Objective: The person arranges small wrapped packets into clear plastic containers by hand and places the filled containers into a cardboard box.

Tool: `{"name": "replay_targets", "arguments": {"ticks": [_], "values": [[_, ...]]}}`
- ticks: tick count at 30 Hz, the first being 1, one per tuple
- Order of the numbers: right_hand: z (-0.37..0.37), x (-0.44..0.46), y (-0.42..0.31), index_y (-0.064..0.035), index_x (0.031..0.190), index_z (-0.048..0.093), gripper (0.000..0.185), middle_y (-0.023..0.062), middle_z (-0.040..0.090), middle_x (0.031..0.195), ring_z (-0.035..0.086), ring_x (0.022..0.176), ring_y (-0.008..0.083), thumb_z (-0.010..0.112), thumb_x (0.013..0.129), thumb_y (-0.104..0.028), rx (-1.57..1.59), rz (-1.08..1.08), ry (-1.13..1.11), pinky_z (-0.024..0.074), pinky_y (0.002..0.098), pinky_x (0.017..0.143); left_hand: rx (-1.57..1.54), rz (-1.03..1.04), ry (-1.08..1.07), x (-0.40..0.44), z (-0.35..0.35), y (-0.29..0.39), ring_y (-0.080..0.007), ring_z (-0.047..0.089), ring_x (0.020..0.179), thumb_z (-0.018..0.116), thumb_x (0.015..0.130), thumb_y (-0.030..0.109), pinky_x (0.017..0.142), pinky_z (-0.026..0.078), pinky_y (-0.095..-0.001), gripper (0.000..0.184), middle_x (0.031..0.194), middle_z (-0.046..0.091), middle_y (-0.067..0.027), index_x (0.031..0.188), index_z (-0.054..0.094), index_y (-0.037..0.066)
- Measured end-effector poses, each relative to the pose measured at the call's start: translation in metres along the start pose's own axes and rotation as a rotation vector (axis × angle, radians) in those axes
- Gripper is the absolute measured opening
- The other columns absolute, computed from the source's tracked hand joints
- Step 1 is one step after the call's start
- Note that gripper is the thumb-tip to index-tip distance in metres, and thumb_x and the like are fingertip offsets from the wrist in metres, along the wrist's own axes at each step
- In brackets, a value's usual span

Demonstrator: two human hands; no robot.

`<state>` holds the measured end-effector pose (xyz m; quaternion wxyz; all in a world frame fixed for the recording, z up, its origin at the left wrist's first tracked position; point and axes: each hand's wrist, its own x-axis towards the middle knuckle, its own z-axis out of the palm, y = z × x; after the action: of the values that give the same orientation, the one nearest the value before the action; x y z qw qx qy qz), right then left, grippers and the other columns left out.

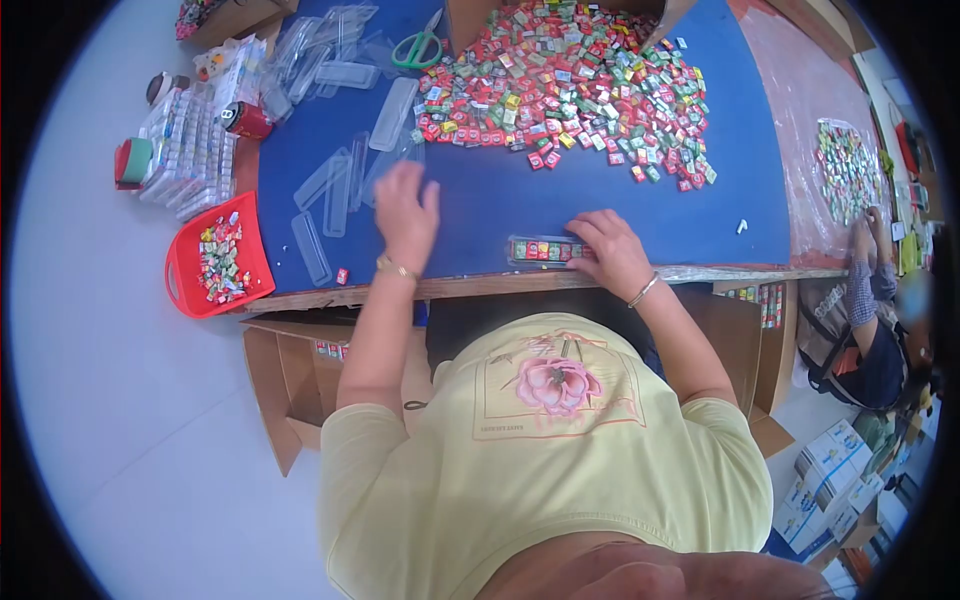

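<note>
On the blue table near the front edge lies a clear plastic tray (517, 250) with a row of small coloured blocks in it. My right hand (610, 252) rests on the right end of this tray, its thumb and fingers around that end. My left hand (406, 207) is over the table to the left, slightly blurred, thumb apart from the fingers. It is beside clear plastic lids (394, 114), and nothing shows between its fingers. A large heap of small red, green and yellow blocks (560, 90) lies beyond my hands.
Green-handled scissors (418, 50) lie at the back. A red bin (258, 250) of small pieces stands left, near a dark red can (247, 120) and stacked packs (190, 150). Open cardboard boxes (270, 390) sit below the edge. A co-worker's hands (868, 238) are far right.
</note>
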<state>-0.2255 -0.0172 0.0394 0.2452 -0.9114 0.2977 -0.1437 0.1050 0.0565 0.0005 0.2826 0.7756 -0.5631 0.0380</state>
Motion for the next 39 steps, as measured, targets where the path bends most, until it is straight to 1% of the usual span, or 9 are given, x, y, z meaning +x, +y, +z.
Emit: {"name": "replay_targets", "arguments": {"ticks": [2,7,10,14,16,21,28,32,39], "values": [[0.002,0.005,-0.009,-0.0082,0.116,0.067,0.044,0.0112,0.065,0.119,0.061,0.108,0.0322,0.082,0.075,-0.016,-0.024,-0.043,-0.001,0.0513,0.0419,0.094,0.237,-0.052,0.061,0.025,-0.003,-0.024,-0.0361,0.057,0.117,0.077,0.083,0.019,0.104,0.045,-0.0462,0.041,0.124,0.065,-0.0155,0.121,0.068,0.005],[0.013,0.009,-0.006,-0.0084,0.117,0.067,0.042,0.0111,0.066,0.117,0.062,0.108,0.0326,0.08,0.078,-0.015,0.029,-0.055,-0.121,0.0517,0.0422,0.092,0.22,-0.165,-0.132,0.024,-0.004,-0.054,-0.0352,0.06,0.116,0.079,0.082,0.017,0.103,0.045,-0.0456,0.043,0.118,0.069,-0.0137,0.121,0.067,0.006],[0.015,0.014,0.014,-0.0086,0.117,0.068,0.041,0.0107,0.067,0.115,0.063,0.107,0.0327,0.079,0.079,-0.014,0.118,-0.005,-0.127,0.0524,0.0418,0.09,0.196,0.165,0.172,0.009,-0.011,-0.019,-0.0336,0.064,0.109,0.077,0.084,0.015,0.097,0.051,-0.0435,0.039,0.116,0.069,-0.0142,0.121,0.067,0.005],[0.014,0.048,0.057,-0.0086,0.116,0.067,0.039,0.01,0.067,0.114,0.064,0.105,0.0326,0.079,0.079,-0.013,0.053,0.142,0.07,0.0542,0.0413,0.086,-0.524,0.048,-0.335,-0.013,0.025,0.045,-0.0305,0.07,0.09,0.068,0.089,0.008,0.075,0.058,-0.0397,0.029,0.108,0.069,-0.0143,0.118,0.068,0.006],[0.015,0.073,0.063,-0.0083,0.109,0.068,0.031,0.0098,0.067,0.11,0.065,0.103,0.0325,0.078,0.08,-0.012,0.053,0.177,0.146,0.0554,0.0415,0.083,-0.337,0.314,-0.478,-0.014,0.04,0.065,-0.03,0.068,0.096,0.069,0.09,0.01,0.079,0.057,-0.04,0.027,0.106,0.068,-0.0122,0.116,0.068,0.007],[0.026,0.101,0.059,-0.0094,0.103,0.068,0.023,0.0079,0.066,0.098,0.065,0.102,0.0306,0.076,0.082,-0.014,-0.084,0.046,0.153,0.0561,0.0429,0.08,-0.199,0.378,-0.466,-0.005,0.04,0.107,-0.0293,0.066,0.101,0.073,0.087,0.015,0.084,0.055,-0.0398,0.027,0.106,0.068,-0.0102,0.113,0.069,0.007],[0.016,0.088,0.051,-0.0095,0.097,0.064,0.021,0.0068,0.065,0.097,0.065,0.1,0.0306,0.076,0.08,-0.012,-0.073,0.102,0.055,0.0559,0.0431,0.079,-0.257,0.174,-0.16,0.028,0.063,0.106,-0.0299,0.064,0.1,0.079,0.082,0.019,0.087,0.054,-0.0401,0.031,0.107,0.068,-0.0086,0.11,0.071,0.008],[0.027,0.101,0.048,-0.0089,0.095,0.064,0.021,0.0066,0.065,0.098,0.065,0.098,0.0309,0.077,0.079,-0.012,-0.071,0.19,0.063,0.0558,0.043,0.08,-0.172,0.156,-0.26,0.034,0.082,0.107,-0.0296,0.065,0.103,0.078,0.082,0.017,0.087,0.054,-0.0396,0.031,0.108,0.069,-0.0081,0.111,0.071,0.008],[0.017,0.085,0.058,-0.0094,0.099,0.066,0.024,0.0075,0.066,0.1,0.065,0.099,0.0307,0.077,0.078,-0.013,-0.02,0.1,0.057,0.0557,0.0432,0.08,-0.367,0.242,-0.147,0.017,0.069,0.096,-0.0289,0.065,0.102,0.077,0.081,0.013,0.087,0.055,-0.0397,0.029,0.107,0.069,-0.0074,0.11,0.072,0.008]]}}
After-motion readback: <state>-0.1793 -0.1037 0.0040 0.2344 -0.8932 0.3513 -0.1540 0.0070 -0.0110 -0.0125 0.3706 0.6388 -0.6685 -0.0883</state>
